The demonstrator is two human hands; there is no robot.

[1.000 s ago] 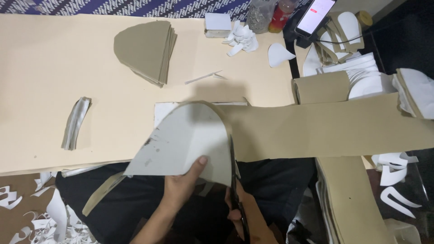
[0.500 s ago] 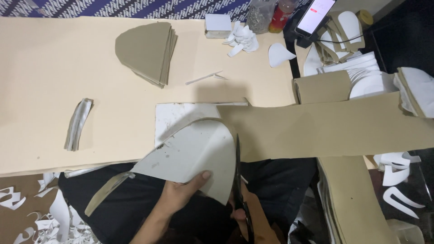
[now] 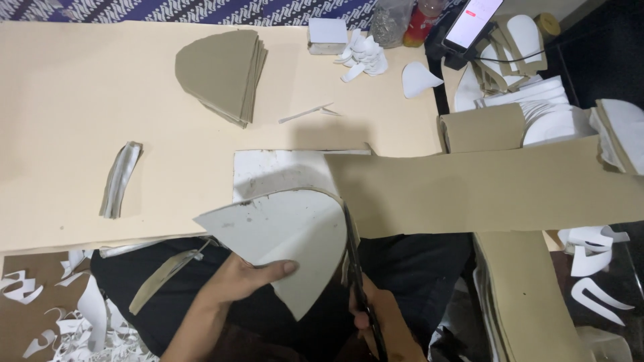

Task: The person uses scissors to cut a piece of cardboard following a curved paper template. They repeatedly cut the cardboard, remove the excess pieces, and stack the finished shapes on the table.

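Note:
My left hand (image 3: pixel 245 278) pinches the lower edge of a white fan-shaped card piece (image 3: pixel 285 224), thumb on top. My right hand (image 3: pixel 382 328), mostly hidden below the frame, is closed on black scissors (image 3: pixel 355 268) whose blades run up along the right edge of that piece. A long tan card strip (image 3: pixel 483 184) stretches to the right from the cut. A white sheet (image 3: pixel 282 171) lies under the piece on the beige board (image 3: pixel 80 147).
A stack of tan fan-shaped pieces (image 3: pixel 225 74) lies at the back. A grey curved strip (image 3: pixel 119 177) sits at the left. White offcuts (image 3: pixel 74 322) litter the floor. A phone (image 3: pixel 473 20), white shapes (image 3: pixel 543 110) and more tan card (image 3: pixel 523 295) are at the right.
The white piece has turned and dropped toward me in my left hand, and the scissors have run further up its right edge. More of the white sheet beneath shows.

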